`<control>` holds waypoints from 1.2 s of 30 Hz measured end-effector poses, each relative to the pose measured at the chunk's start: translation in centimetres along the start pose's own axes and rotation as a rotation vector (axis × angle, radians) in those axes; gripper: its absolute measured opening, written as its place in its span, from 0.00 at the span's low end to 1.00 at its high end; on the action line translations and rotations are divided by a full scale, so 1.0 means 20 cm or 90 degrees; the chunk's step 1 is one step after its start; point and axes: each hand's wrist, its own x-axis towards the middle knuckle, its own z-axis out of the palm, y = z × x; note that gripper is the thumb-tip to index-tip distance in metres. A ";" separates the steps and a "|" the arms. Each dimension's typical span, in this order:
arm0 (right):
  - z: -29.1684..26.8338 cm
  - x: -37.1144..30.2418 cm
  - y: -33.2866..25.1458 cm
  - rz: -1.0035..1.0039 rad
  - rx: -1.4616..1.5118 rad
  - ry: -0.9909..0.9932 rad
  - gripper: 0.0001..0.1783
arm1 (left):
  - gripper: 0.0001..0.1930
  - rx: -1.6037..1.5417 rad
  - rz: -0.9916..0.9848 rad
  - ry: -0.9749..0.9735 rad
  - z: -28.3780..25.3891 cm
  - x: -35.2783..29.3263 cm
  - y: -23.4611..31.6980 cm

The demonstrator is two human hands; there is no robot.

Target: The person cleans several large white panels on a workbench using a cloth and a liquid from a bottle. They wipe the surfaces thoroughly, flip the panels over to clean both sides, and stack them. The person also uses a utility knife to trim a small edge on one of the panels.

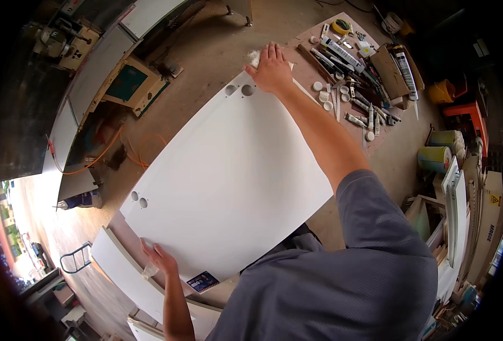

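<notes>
A large white panel (234,165) with two pairs of round holes lies in front of me, angled from near left to far right. My right hand (271,69) rests flat on its far corner, fingers stretched out. My left hand (161,260) is at the panel's near-left edge, its fingers apart. Beside that palm is a small translucent piece (150,270), and I cannot tell whether the hand touches it. A dark blue printed card (203,282) lies at the panel's near edge, close to my body.
Beyond my right arm, a board (297,62) carries tubes, caps, yellow tape (341,26) and a cardboard box (389,74). Another white panel (132,278) lies at the near left. An orange cable (101,159) runs by the left bench. Tins (434,159) and leaning boards (453,210) stand right.
</notes>
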 end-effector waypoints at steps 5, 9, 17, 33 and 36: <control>-0.09 -0.34 0.13 -0.017 0.021 0.035 0.52 | 0.31 -0.022 -0.023 0.007 0.01 -0.03 -0.04; -0.28 -1.01 0.45 0.038 -0.069 0.001 0.52 | 0.31 -0.023 -0.039 0.012 0.01 -0.07 -0.04; 0.00 -0.22 0.07 -0.048 -0.099 0.113 0.53 | 0.29 -0.039 -0.038 0.006 0.00 -0.02 0.02; 0.21 -0.71 -0.87 -0.091 -0.129 0.044 0.49 | 0.26 -0.297 -0.053 0.076 -0.03 -0.02 -0.09; 0.30 -1.05 -1.34 -0.274 -0.099 0.013 0.51 | 0.24 -0.558 -0.139 0.076 -0.06 -0.09 -0.16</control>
